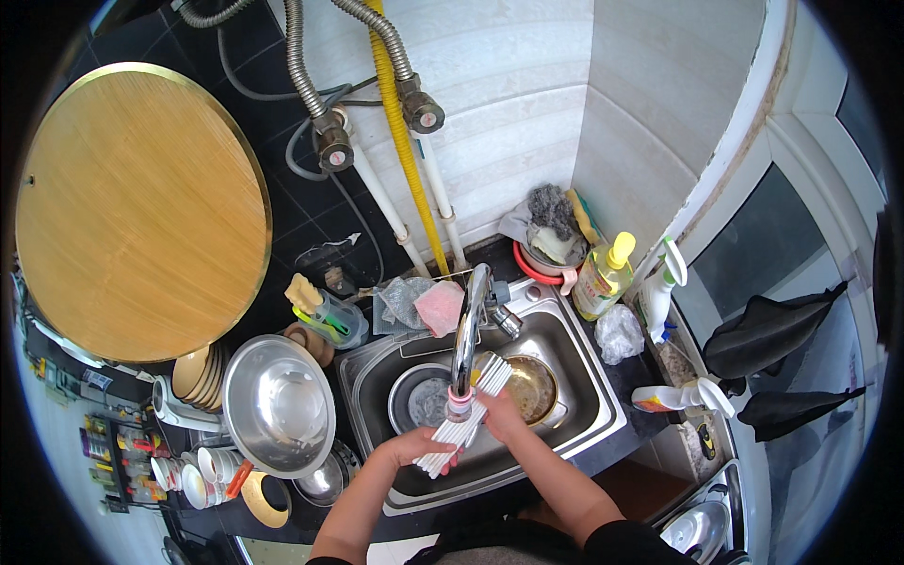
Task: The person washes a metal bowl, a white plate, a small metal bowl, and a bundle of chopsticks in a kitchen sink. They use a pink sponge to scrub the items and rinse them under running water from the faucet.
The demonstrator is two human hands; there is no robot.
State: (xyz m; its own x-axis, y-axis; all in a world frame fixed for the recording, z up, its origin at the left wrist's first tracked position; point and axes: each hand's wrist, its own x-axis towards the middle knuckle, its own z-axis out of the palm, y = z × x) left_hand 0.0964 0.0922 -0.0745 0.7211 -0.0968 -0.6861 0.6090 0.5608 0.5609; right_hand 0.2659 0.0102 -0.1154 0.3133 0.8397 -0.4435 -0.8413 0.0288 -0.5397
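Observation:
A bundle of white chopsticks (454,434) lies slantwise under the spout of the chrome faucet (466,339), above the sink (485,485). My left hand (426,446) is closed round its lower left end. Farther up the bundle, my right hand (502,415) grips it near the upper right end. In the basin below are a grey metal bowl (399,394) and a brownish metal pot (539,381), both partly covered by the hands, chopsticks and faucet. Whether water is running I cannot tell.
A large steel bowl (280,405) and stacked bowls (197,377) stand left of the sink. Pink and grey cloths (440,308) hang behind it. A yellow-capped soap bottle (603,276) and spray bottles (656,299) line the right. A round wooden board (141,212) leans at the left.

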